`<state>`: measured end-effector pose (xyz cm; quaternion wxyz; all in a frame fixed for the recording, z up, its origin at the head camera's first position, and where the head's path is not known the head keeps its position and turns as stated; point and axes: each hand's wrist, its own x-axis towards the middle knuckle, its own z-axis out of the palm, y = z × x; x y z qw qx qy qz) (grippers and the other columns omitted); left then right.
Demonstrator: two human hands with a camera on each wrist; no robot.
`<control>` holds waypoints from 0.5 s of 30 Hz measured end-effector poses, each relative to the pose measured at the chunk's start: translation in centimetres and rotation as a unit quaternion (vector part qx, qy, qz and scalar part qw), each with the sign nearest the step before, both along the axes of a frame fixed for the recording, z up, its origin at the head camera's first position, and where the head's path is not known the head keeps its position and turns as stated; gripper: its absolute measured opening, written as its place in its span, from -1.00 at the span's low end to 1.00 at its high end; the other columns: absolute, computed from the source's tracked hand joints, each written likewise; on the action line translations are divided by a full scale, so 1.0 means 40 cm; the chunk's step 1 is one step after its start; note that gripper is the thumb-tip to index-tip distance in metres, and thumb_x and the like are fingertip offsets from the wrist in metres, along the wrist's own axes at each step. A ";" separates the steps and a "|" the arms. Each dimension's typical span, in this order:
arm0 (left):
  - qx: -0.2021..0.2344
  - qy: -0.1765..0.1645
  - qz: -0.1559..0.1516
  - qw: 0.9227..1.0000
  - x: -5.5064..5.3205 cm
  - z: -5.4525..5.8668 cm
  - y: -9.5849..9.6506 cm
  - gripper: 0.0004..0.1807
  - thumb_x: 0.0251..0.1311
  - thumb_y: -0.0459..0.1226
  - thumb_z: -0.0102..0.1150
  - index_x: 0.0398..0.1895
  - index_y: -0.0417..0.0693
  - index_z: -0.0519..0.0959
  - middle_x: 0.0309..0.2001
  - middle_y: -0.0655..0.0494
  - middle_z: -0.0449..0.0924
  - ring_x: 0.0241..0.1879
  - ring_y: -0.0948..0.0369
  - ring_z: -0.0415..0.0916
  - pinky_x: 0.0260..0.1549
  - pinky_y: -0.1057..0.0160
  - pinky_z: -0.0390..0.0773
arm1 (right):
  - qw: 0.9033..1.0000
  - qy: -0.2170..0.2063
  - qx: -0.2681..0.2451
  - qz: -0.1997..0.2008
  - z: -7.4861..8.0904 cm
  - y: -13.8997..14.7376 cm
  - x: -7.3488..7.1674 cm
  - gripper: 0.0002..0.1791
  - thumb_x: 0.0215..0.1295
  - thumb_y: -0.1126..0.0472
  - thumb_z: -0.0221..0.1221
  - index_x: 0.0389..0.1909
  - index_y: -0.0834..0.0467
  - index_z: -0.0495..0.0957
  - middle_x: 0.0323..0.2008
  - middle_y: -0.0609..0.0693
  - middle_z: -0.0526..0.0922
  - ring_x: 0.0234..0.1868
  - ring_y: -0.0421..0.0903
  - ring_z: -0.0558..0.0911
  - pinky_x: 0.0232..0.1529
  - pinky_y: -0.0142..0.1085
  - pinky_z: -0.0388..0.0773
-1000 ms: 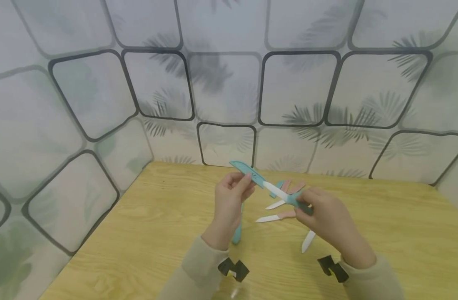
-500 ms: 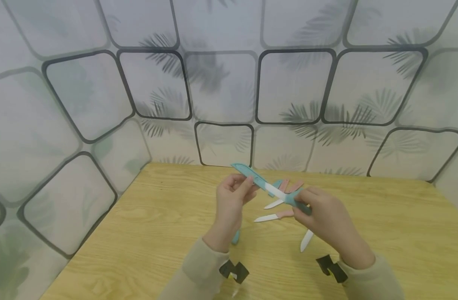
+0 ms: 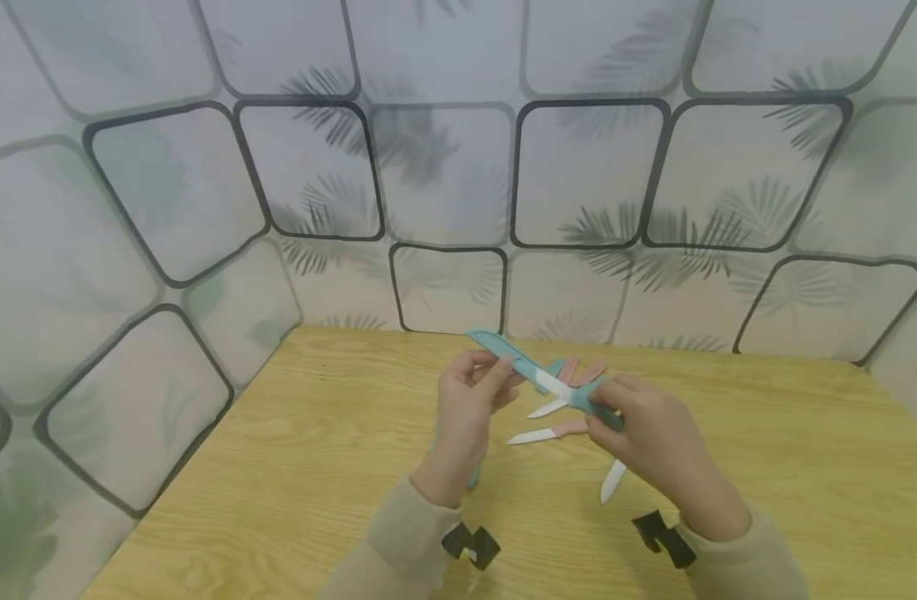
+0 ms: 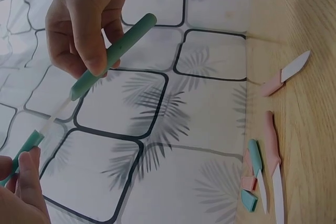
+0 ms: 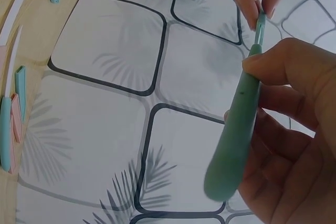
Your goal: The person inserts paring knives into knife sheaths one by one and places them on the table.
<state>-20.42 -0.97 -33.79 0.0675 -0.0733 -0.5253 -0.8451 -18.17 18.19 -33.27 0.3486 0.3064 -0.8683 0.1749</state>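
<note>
Above the wooden tabletop [image 3: 278, 467], pinches a teal sheath [image 3: 493, 342] in the left hand [image 3: 468, 408] and grips a teal-handled knife [image 3: 580, 397] in the right hand [image 3: 653, 425], with its white blade [image 3: 553, 383] partly inside the sheath and a pink-handled knife [image 3: 552, 433] lying below.

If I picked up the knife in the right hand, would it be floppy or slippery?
The knife is probably stiff, since its blade looks straight between handle and sheath. The handle looks smooth, so it might slip a little. It also looks rounded, so it could roll if set down and pushed.
</note>
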 end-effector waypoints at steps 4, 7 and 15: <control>-0.008 -0.008 0.002 1.000 0.002 -0.003 0.007 -0.85 0.07 -0.37 0.15 -0.32 -0.28 0.46 -0.41 -0.02 0.61 -0.42 0.20 0.59 -0.43 0.37 0.57 | 1.000 0.010 -0.004 0.005 0.000 -0.001 0.000 -0.79 -0.31 0.38 0.32 -0.59 0.15 0.51 -0.59 -0.11 0.47 -0.68 -0.35 0.27 -0.76 -0.53 0.28; -0.014 -0.014 0.003 1.000 0.003 -0.008 0.013 -0.84 0.07 -0.36 0.16 -0.33 -0.29 0.45 -0.42 -0.03 0.61 -0.41 0.18 0.60 -0.42 0.35 0.58 | 1.000 0.021 -0.007 0.012 -0.002 -0.002 -0.002 -0.79 -0.33 0.38 0.32 -0.59 0.14 0.51 -0.60 -0.13 0.45 -0.68 -0.36 0.25 -0.76 -0.54 0.26; -0.024 -0.009 -0.004 1.000 0.003 -0.016 0.022 -0.84 0.10 -0.37 0.13 -0.32 -0.32 0.43 -0.39 -0.07 0.61 -0.34 0.08 0.59 -0.39 0.31 0.58 | 0.999 0.026 -0.009 0.016 -0.005 -0.003 -0.004 -0.78 -0.34 0.38 0.33 -0.59 0.14 0.51 -0.61 -0.13 0.44 -0.68 -0.36 0.24 -0.76 -0.55 0.24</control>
